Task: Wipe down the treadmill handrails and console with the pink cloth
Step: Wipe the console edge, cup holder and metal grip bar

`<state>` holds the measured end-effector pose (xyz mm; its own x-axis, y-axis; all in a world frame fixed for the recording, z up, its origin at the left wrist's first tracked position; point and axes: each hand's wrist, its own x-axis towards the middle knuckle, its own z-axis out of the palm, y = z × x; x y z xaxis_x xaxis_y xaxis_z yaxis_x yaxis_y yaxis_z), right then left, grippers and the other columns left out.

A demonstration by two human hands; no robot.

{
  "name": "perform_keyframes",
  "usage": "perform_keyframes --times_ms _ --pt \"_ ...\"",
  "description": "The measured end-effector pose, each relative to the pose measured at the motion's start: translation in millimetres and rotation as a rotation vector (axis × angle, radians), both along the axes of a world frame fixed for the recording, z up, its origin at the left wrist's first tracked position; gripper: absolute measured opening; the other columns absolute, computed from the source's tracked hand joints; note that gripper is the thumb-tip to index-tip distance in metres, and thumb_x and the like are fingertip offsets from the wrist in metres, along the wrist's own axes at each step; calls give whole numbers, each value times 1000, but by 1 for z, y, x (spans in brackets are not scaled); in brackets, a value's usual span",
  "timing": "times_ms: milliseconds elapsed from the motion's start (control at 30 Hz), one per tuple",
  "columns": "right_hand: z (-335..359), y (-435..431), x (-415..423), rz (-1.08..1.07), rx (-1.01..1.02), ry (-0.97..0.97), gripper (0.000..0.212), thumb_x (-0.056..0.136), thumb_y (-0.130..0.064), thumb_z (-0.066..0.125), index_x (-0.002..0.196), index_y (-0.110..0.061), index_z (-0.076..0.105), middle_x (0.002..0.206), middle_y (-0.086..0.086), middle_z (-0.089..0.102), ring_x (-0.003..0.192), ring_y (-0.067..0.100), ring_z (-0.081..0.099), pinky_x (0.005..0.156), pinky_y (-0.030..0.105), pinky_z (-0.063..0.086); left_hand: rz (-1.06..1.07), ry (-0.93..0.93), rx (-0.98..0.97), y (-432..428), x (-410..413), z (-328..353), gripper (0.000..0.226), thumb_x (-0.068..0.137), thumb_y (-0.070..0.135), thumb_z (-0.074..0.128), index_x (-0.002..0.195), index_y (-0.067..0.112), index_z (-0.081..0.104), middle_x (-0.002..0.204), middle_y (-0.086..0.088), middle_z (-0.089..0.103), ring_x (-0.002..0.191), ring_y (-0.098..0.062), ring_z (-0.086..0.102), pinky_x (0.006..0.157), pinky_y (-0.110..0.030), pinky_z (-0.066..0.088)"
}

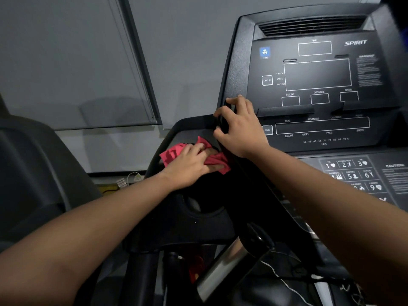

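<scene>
The black treadmill console [318, 76] fills the upper right, its screens dark. A pink cloth [171, 153] lies bunched on the console's left side tray, beside the curved black handrail [154, 160]. My left hand [189, 166] lies over the cloth and presses it onto the tray, with fingers wrapped into its folds. My right hand [239, 127] grips the raised left edge of the console panel, fingers curled round that edge. The cloth's middle is hidden under my left hand.
A number keypad [351, 173] and caution label sit on the lower console at right. A silver upright post [223, 268] and loose cables run below. A second dark machine [33, 173] stands at left. Grey blinds [66, 62] cover the wall behind.
</scene>
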<state>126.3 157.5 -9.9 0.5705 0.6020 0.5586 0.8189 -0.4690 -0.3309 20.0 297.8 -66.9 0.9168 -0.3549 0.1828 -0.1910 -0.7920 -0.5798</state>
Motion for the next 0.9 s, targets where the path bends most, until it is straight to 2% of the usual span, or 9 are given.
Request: perform_keyframes --times_ms 100,200,267,300,367,533,667,800,900 --pt "0 -1 0 3 5 -3 33 79 -27 60 109 -13 63 132 15 45 135 34 27 110 34 24 -20 -2 42 9 5 5 39 76 26 72 113 37 69 112 -14 65 102 -36 59 74 -44 52" --pt "1 -1 1 9 3 10 34 80 -27 61 111 -14 62 134 13 43 137 32 24 110 33 23 61 -65 23 16 6 13 33 80 28 53 105 37 72 113 -13 64 103 -34 55 70 -42 51" --pt "1 -1 1 13 5 16 34 81 -27 60 113 -16 62 136 12 42 138 31 22 110 32 22 154 -136 -21 21 6 13 27 78 26 56 97 35 74 116 -10 62 103 -32 49 70 -39 50" --pt "1 -1 2 14 2 18 34 81 -28 60 113 -17 61 137 11 41 139 30 21 110 31 21 213 -176 -70 24 5 13 25 75 24 66 98 33 73 117 -10 61 102 -33 50 70 -39 50" --pt "2 -1 2 14 -4 24 34 82 -29 60 115 -18 61 139 10 39 140 28 19 110 30 20 317 -234 -197 29 4 14 37 70 17 78 105 28 70 116 -15 60 98 -38 56 70 -41 50" --pt "0 -2 3 20 10 10 32 83 -28 59 113 -18 61 136 9 40 137 28 25 110 32 25 534 -367 -489 26 -7 11 47 83 3 59 125 23 60 125 -23 51 101 -45 49 78 -52 46" --pt "-1 0 4 13 19 -4 30 81 -28 60 110 -18 62 133 9 42 134 28 29 107 32 29 434 -286 -392 30 -16 -2 39 81 13 70 117 26 66 126 -21 53 101 -46 50 75 -54 47" --pt "-1 -1 5 8 26 -18 29 80 -27 60 108 -17 63 131 10 43 132 29 31 105 34 31 469 -73 -318 19 -12 8 40 97 29 46 136 38 44 149 -10 28 128 -36 30 94 -50 36" --pt "-1 -1 4 7 23 -18 29 80 -27 60 107 -18 63 131 10 43 130 28 31 105 34 31 435 6 -231 0 -12 6 42 99 32 39 141 39 38 152 -9 20 132 -35 25 96 -50 36"
